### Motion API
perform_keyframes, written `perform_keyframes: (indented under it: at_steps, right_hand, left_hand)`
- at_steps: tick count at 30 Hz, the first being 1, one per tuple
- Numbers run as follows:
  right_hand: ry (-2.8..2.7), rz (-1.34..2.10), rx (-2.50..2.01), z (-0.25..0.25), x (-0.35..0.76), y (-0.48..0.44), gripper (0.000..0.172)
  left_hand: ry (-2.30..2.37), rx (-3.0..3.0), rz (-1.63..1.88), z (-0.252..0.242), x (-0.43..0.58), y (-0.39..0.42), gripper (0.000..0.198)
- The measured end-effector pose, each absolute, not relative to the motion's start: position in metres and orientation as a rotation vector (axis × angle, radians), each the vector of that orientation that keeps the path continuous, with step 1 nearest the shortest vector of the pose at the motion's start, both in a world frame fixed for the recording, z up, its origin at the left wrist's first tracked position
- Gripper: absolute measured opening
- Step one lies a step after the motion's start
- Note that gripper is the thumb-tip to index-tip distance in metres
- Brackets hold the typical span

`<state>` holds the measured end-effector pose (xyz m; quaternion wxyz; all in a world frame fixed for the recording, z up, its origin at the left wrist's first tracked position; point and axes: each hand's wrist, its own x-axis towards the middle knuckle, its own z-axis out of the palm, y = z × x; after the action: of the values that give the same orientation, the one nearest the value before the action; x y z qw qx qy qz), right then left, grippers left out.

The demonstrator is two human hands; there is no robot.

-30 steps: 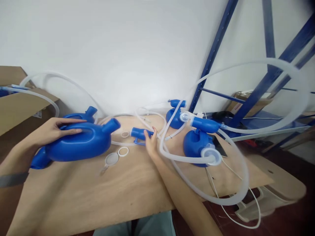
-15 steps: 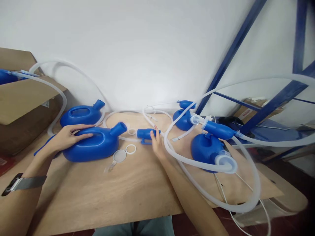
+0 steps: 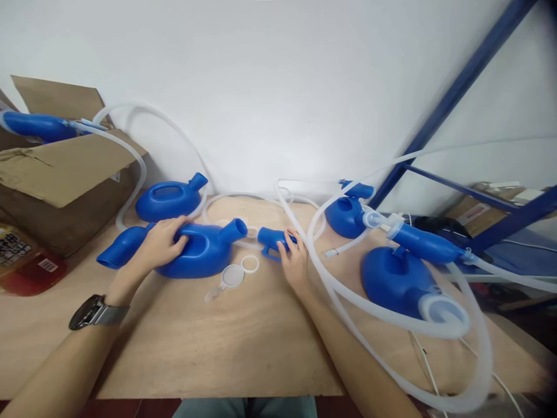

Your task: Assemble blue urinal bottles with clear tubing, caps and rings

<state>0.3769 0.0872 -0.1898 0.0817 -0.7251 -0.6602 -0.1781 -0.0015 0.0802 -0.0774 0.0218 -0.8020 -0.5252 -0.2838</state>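
My left hand (image 3: 163, 244) grips the rear of a blue urinal bottle (image 3: 204, 261) with a loop handle, thumb and fingers around its top. The bottle lies on the wooden table, its uncapped spout pointing up to the right. My right hand (image 3: 296, 261) is closed on a short blue tubular mouthpiece (image 3: 272, 237) with a small handle, held low at the tabletop. Between the hands lie a translucent cap (image 3: 232, 276) with a strap and a white ring (image 3: 250, 265). Another blue mouthpiece (image 3: 122, 247) lies left of the bottle, partly behind my left wrist.
A second blue bottle (image 3: 169, 200) stands at the back left, near an open cardboard box (image 3: 69, 180). To the right are bottles with hoses, the nearest a blue bottle (image 3: 391, 278). A looped clear hose (image 3: 357, 299) crosses my right forearm's side. A jar (image 3: 30, 267) stands far left.
The view has swung left, so the table's things sit farther right and the jar shows more. Both hands keep their holds; the mouthpiece in my right hand now slants slightly.
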Motion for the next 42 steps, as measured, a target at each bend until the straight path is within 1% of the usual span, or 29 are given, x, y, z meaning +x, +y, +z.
perform_keyframes:
  at_steps: [4, 7, 10, 15, 20, 22, 24, 26, 28, 30, 32, 34, 38, 42]
  right_hand:
    - [-2.190, -0.739, -1.882, -0.192, 0.379, 0.087, 0.095]
    - [-2.372, -0.844, -1.651, -0.184, 0.374, 0.080, 0.089]
    - [-2.564, -0.867, -1.489, -0.174, 0.366, 0.071, 0.085]
    - [-2.761, -0.755, -1.391, -0.167, 0.354, 0.066, 0.087]
    - [-2.717, -0.613, -1.387, -0.170, 0.352, 0.063, 0.094]
    - [-2.598, -0.514, -1.496, -0.169, 0.349, 0.058, 0.098]
    - [-2.440, -0.368, -1.673, -0.165, 0.342, 0.052, 0.105]
    - [-2.260, -0.197, -1.843, -0.155, 0.331, 0.049, 0.114]
    - [-2.149, -0.082, -1.914, -0.140, 0.320, 0.051, 0.120]
    - [-2.257, -0.101, -1.822, -0.121, 0.312, 0.058, 0.118]
    - [-2.484, -0.153, -1.649, -0.103, 0.308, 0.066, 0.111]
    - [-2.580, -0.206, -1.557, -0.090, 0.307, 0.075, 0.107]
    - [-2.525, -0.374, -1.583, -0.084, 0.311, 0.093, 0.105]
    - [-2.532, -0.458, -1.458, -0.084, 0.313, 0.106, 0.099]
  left_hand:
    - [-1.624, -2.416, -0.866, -0.088, -0.005, 0.081, 0.052]
    - [-1.591, -2.432, -0.905, -0.092, -0.009, 0.082, 0.050]
    - [-1.542, -2.444, -0.932, -0.094, -0.012, 0.082, 0.048]
    - [-1.450, -2.450, -0.991, -0.095, -0.011, 0.082, 0.044]
    - [-1.392, -2.478, -1.010, -0.094, -0.010, 0.082, 0.042]
    - [-1.400, -2.485, -1.025, -0.093, -0.010, 0.082, 0.042]
    - [-1.417, -2.492, -1.040, -0.093, -0.010, 0.081, 0.042]
    - [-1.434, -2.504, -1.059, -0.092, -0.010, 0.081, 0.042]
    - [-1.442, -2.509, -1.083, -0.092, -0.009, 0.080, 0.042]
    - [-1.436, -2.516, -1.107, -0.093, -0.009, 0.081, 0.042]
    - [-1.427, -2.525, -1.115, -0.093, -0.009, 0.083, 0.041]
    - [-1.424, -2.521, -1.119, -0.095, -0.009, 0.084, 0.041]
    - [-1.415, -2.505, -1.151, -0.096, -0.009, 0.084, 0.038]
    - [-1.411, -2.519, -1.178, -0.095, -0.007, 0.082, 0.037]
